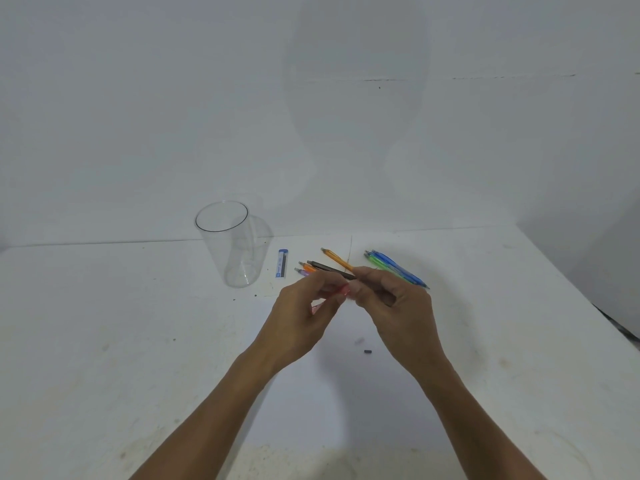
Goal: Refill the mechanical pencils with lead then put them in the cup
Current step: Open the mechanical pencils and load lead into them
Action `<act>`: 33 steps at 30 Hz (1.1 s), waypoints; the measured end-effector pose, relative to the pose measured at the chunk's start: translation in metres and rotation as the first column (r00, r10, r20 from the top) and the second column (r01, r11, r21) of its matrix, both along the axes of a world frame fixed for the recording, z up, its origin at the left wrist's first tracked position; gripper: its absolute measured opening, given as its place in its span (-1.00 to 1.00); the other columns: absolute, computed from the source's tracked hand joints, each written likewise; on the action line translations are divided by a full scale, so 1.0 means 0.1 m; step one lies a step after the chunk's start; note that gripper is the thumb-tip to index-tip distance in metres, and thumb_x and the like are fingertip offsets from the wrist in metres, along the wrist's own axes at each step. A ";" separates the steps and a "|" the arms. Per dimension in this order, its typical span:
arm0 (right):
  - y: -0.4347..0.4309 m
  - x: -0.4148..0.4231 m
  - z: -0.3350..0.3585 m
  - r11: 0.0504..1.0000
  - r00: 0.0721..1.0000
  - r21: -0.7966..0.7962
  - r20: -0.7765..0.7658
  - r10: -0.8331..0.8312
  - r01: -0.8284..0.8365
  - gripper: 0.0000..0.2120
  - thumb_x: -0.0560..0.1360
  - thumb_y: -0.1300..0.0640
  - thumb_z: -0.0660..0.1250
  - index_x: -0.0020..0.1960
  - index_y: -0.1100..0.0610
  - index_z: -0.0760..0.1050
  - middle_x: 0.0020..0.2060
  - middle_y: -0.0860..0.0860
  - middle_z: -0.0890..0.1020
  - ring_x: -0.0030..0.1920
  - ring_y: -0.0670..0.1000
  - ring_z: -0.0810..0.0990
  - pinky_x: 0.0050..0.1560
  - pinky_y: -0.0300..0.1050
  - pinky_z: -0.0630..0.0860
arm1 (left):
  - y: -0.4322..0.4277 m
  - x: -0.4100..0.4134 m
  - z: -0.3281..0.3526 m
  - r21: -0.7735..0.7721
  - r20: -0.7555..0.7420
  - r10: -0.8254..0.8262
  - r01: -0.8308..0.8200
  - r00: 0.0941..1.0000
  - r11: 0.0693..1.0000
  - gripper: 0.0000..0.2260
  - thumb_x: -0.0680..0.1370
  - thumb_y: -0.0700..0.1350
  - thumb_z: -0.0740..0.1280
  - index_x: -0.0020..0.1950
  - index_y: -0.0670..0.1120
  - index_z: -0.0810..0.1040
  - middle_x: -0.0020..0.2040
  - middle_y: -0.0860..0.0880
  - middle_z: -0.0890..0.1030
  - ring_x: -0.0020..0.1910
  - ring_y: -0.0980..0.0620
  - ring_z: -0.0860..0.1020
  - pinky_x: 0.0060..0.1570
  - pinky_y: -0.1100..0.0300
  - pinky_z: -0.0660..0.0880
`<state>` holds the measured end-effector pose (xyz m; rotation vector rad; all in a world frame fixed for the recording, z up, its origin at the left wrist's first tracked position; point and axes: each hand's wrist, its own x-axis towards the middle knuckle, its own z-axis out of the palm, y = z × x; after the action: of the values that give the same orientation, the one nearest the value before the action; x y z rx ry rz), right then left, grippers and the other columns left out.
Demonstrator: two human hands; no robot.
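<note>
My left hand and my right hand meet above the table's middle. Between their fingertips sits a red mechanical pencil, mostly hidden; both hands pinch it. A clear plastic cup stands upright and empty to the left. The blue lead case lies right of the cup. Behind my hands lie a black pencil, an orange pencil, another orange one and a purple one. Green and blue pencils lie at the right.
A small dark cap and a pale eraser-like bit lie on the white table below my right hand. The wall rises just behind the cup. The table's right edge runs diagonally at the far right.
</note>
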<state>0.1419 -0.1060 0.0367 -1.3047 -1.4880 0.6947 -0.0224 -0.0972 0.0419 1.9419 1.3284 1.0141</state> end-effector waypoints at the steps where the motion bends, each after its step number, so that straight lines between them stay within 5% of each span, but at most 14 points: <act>1: 0.00 0.00 0.00 1.000 1.000 -0.009 -0.019 -0.001 0.001 -0.73 0.48 0.00 0.39 0.16 0.00 0.62 -0.11 -0.22 0.68 -0.09 -0.15 0.68 -0.01 -0.31 0.59 | 0.00 0.00 0.00 -0.009 0.005 0.002 -0.002 1.000 1.000 -0.83 0.56 -0.08 0.36 0.14 -0.05 0.59 0.01 0.07 0.68 -0.02 0.10 0.65 0.17 0.05 0.56; 6: 0.03 -0.02 0.00 0.999 1.000 -0.033 -0.008 -0.027 0.027 -0.80 0.51 -0.11 0.27 0.07 -0.12 0.58 -0.18 -0.22 0.67 -0.13 -0.11 0.70 0.00 -0.09 0.65 | -0.01 0.01 0.00 -0.021 0.010 0.000 0.000 1.000 1.000 -0.82 0.56 -0.09 0.36 0.15 -0.04 0.58 0.04 0.05 0.68 -0.02 0.09 0.65 0.15 0.05 0.57; 12: 0.05 -0.02 -0.01 0.997 0.998 -0.080 0.061 0.008 -0.004 -0.73 0.51 -0.08 0.28 0.09 0.02 0.63 -0.19 -0.19 0.67 -0.16 -0.16 0.68 -0.01 -0.16 0.65 | -0.02 0.02 0.00 -0.019 0.015 -0.009 0.009 1.000 1.000 -0.79 0.56 -0.08 0.35 0.19 -0.05 0.58 0.02 0.05 0.69 -0.04 0.11 0.66 0.12 0.08 0.59; 20: 0.04 0.04 -0.07 0.985 0.995 -0.173 0.096 0.016 0.001 -0.79 0.54 0.03 0.33 0.10 0.07 0.64 -0.17 -0.07 0.70 -0.19 -0.11 0.69 -0.03 -0.14 0.65 | -0.04 0.02 -0.04 -0.029 -0.024 -0.016 0.015 1.000 0.999 -0.85 0.57 -0.04 0.34 0.13 0.01 0.58 -0.05 0.12 0.66 -0.07 0.16 0.62 -0.06 0.38 0.55; 24: -0.01 0.13 -0.15 0.966 0.963 -0.257 0.263 0.063 0.007 -0.83 0.55 0.09 0.35 0.11 0.04 0.63 -0.11 -0.10 0.67 -0.23 -0.15 0.63 -0.03 -0.32 0.58 | -0.07 0.02 -0.12 -0.119 -0.110 0.008 -0.022 0.994 0.993 -0.81 0.58 -0.02 0.33 0.17 0.01 0.58 -0.02 0.13 0.63 -0.08 0.13 0.60 -0.03 0.38 0.53; 28: -0.06 0.20 -0.24 0.926 0.859 -0.377 0.483 0.168 0.031 -0.81 0.56 0.07 0.33 0.14 0.03 0.62 0.02 -0.07 0.66 -0.13 -0.15 0.53 0.06 -0.34 0.42 | -0.09 -0.01 -0.22 -0.213 -0.188 -0.016 -0.025 0.982 0.977 -0.78 0.59 0.00 0.31 0.19 0.00 0.56 0.04 0.07 0.65 -0.07 0.10 0.60 0.05 0.20 0.58; 33: -0.12 0.21 -0.27 0.904 0.774 -0.425 0.586 0.240 0.042 -0.80 0.56 0.02 0.32 0.15 0.01 0.61 0.02 -0.05 0.66 -0.07 -0.11 0.54 0.12 -0.27 0.47 | -0.13 0.00 -0.28 -0.233 -0.230 -0.036 -0.019 0.972 0.972 -0.81 0.59 0.00 0.31 0.14 -0.05 0.59 0.06 0.08 0.64 -0.09 0.14 0.59 0.08 0.17 0.57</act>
<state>0.1629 -0.1184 0.0095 -1.9319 -2.0349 0.7055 -0.0223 -0.1099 0.0136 1.9259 1.4920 0.6055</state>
